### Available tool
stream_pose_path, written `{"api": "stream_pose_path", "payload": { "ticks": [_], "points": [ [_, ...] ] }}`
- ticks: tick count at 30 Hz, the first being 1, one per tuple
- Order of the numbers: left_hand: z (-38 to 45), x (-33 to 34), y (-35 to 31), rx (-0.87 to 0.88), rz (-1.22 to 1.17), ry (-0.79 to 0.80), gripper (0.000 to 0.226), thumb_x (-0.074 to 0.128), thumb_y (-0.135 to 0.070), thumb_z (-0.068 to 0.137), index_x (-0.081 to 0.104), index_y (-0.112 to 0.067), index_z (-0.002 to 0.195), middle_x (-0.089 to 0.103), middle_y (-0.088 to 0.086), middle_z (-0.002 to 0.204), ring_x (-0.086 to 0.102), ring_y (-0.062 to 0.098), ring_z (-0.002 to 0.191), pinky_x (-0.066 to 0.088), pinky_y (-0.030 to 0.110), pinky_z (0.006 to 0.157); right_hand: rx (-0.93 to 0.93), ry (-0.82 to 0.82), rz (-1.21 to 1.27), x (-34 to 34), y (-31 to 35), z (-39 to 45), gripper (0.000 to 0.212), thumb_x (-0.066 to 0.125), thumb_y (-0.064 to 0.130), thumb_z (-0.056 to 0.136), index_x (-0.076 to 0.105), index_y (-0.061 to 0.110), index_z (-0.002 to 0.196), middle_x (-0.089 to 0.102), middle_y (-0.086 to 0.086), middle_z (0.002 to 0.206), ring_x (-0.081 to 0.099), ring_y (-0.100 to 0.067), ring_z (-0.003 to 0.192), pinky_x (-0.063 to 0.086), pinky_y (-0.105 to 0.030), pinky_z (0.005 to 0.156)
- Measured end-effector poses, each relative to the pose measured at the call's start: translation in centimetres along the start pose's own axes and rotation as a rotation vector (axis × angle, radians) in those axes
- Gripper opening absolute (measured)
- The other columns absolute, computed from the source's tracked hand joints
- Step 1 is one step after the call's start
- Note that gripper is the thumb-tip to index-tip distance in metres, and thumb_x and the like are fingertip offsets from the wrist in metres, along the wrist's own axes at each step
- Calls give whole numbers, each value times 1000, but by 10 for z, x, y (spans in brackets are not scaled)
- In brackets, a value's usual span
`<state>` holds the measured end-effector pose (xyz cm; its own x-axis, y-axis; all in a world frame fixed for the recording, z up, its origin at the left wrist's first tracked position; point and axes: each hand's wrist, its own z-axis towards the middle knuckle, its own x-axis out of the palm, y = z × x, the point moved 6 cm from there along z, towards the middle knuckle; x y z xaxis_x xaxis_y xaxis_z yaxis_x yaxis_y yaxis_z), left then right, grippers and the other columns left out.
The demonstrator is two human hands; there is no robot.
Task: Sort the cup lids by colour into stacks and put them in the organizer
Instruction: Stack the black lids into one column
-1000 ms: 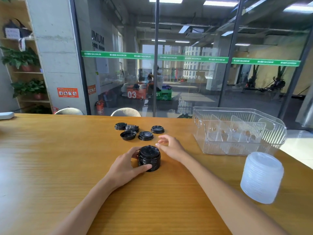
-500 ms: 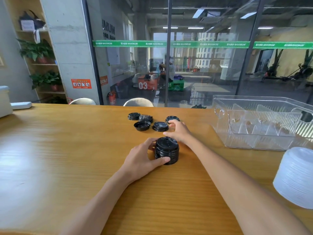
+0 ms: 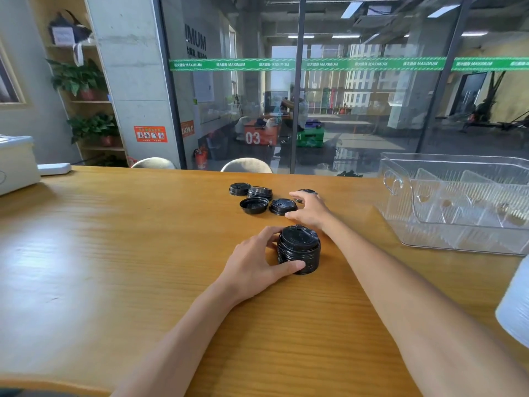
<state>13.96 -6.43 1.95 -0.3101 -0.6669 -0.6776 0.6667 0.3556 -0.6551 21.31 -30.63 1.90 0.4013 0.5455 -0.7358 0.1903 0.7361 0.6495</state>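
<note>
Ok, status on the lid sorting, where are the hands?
Left hand grips black lid stack. Right hand open, reaching over loose black lids, on none yet. Organizer holds no lids. Nothing in the way.

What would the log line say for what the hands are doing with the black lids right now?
left hand: holds black lid stack | right hand: reaching over loose black lids | organizer: no lids visible inside

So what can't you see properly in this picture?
- Far lid, head view: right hand covers most of it.
- White lid stack: cut off by the right edge.
- Organizer: right end cut off.
- Black stack: left hand hides its left side; count unreadable.
</note>
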Motion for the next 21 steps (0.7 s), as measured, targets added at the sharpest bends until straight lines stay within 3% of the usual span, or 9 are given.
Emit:
{"api": "stream_pose_path", "payload": {
  "ticks": [7,12,14,16,18,21],
  "points": [
    [0,0,0,2,-22,4,83,83,-66,83,49,-36,153,67,-14,139,60,2,129,47,45,117,-42,-33,24,5,4,1,67,85,28,88,58,20,150,64,-2,145,44,-24,142,42,-46,117],
    [0,0,0,4,-27,6,84,83,-65,83,50,-35,153,68,-13,139,61,3,129,47,46,116,-57,-60,28,1,5,-1,91,91,56,75,55,21,151,64,-2,129,41,-23,132,41,-39,101],
    [0,0,0,7,-25,7,85,83,-65,83,49,-34,154,68,-13,139,61,3,129,47,46,116,-50,-18,46,3,5,-1,99,92,51,76,46,22,159,58,-3,145,36,-25,141,40,-45,112],
    [0,0,0,7,-19,9,86,83,-66,83,49,-34,155,68,-13,139,61,3,128,48,46,116,-46,42,94,7,4,0,99,90,35,81,37,23,164,52,0,157,31,-27,152,34,-54,123],
    [0,0,1,8,-17,7,86,82,-67,83,48,-34,155,68,-13,139,61,3,127,48,46,115,-45,53,107,10,3,1,95,88,24,82,39,22,163,58,1,155,35,-29,152,35,-57,123],
    [0,0,1,7,-20,7,87,83,-66,82,49,-34,155,68,-13,139,61,2,127,48,45,115,-38,9,105,8,-1,0,89,92,32,79,48,22,156,65,-2,140,42,-27,144,40,-47,117]
  ]
}}
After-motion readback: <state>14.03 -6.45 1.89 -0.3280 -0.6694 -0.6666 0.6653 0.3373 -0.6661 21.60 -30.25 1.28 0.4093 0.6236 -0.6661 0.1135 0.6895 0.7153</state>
